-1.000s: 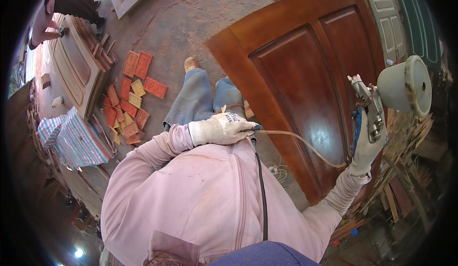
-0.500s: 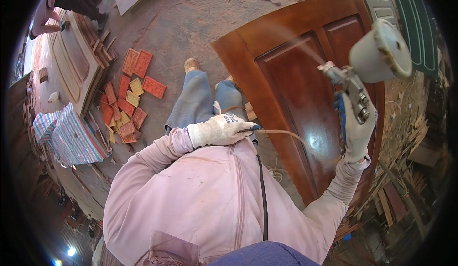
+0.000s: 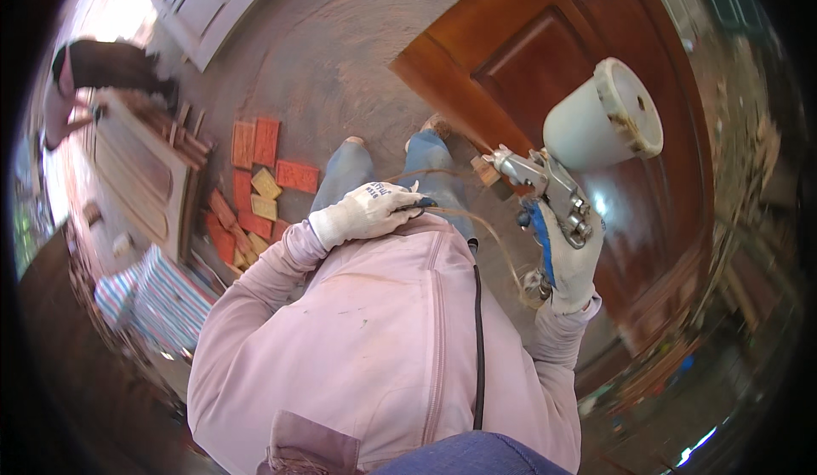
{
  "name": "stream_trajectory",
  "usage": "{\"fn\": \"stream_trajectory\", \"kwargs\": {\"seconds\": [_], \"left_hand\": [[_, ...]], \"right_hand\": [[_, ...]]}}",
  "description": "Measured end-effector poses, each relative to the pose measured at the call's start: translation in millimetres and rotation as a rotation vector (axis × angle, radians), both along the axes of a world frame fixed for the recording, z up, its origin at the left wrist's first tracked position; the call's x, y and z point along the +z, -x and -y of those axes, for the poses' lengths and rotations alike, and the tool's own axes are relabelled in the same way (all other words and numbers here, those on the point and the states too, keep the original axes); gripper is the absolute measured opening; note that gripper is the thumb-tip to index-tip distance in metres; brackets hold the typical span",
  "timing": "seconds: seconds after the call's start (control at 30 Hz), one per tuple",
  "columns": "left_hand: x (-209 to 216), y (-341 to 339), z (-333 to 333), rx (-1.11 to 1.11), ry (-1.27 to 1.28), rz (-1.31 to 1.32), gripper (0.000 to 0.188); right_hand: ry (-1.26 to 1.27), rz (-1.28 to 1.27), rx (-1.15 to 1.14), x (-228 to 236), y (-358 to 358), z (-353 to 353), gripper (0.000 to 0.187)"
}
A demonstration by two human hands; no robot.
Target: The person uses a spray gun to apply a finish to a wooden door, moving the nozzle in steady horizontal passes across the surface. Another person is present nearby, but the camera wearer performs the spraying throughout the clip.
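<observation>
My right hand [image 3: 572, 258], in a white glove with a blue palm, grips a metal spray gun [image 3: 545, 177]. A white paint cup [image 3: 591, 122] with a stained rim sits tilted on the gun. Behind it leans a glossy reddish-brown panelled door [image 3: 536, 49]; the gun's nozzle points left, near the door's lower left edge. At my waist, my gloved left hand [image 3: 368, 213] is closed round a thin, clear brownish hose [image 3: 481, 220], which loops across toward the gun's handle. The fingertips of that hand are partly hidden.
Red and yellow carved blocks [image 3: 255, 185] lie on the floor at left. Beyond them, a person [image 3: 111, 66] bends over pale wooden panels [image 3: 140, 164]. A striped cloth [image 3: 157, 296] is at lower left, a grey door [image 3: 213, 2] at the far left, and a small wood block [image 3: 487, 171] by my foot.
My right hand has brought the spray gun left and closer to my body. The mist streak seen earlier at the nozzle no longer shows. The left hand keeps hold of the hose; the view has shifted.
</observation>
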State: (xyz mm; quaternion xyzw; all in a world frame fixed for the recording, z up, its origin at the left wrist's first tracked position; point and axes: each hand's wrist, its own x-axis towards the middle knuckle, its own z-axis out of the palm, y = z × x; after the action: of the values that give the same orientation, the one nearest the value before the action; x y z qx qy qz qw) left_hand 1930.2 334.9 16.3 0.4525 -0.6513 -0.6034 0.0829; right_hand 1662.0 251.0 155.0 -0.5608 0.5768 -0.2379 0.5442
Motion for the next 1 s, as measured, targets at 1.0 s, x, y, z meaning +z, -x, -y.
{"fn": "stream_trajectory", "kwargs": {"seconds": [1.0], "left_hand": [[-19, 176, -172, -0.648, -0.091, -0.044, 0.031]], "right_hand": [[0.501, -0.579, -1.514, -41, 203, -461, 0.031]]}}
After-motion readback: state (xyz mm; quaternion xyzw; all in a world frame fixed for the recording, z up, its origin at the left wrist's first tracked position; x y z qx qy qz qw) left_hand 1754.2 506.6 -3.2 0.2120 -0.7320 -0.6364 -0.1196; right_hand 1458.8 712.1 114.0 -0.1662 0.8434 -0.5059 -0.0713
